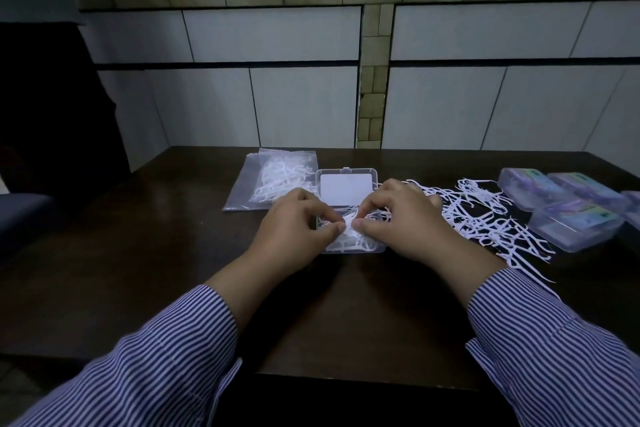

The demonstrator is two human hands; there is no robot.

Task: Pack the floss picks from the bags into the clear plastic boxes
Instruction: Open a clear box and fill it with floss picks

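Your striped sleeves [166, 350] enter from the near edge of the dark table [104, 270], both forearms angled inward so the hands meet over one spot. Your left hand [294, 222] and right hand [401, 218] each have thumb and fingers curled, pinching the same small bundle of floss picks [349, 230] from opposite sides; this appears intended to align the picks before seating them. The bundle sits over the tray of the open clear box [346, 246], which lies directly before you. Its lid [346, 185] is folded back flat, away from you, keeping the tray accessible. To your right, touching your wrist, a loose pile of picks [485, 215] is spread within easy reach. Beyond it, closed boxes [571, 208] with coloured labels are grouped together, probably finished. Far left, a clear bag [273, 180] holds more picks, so work remains.
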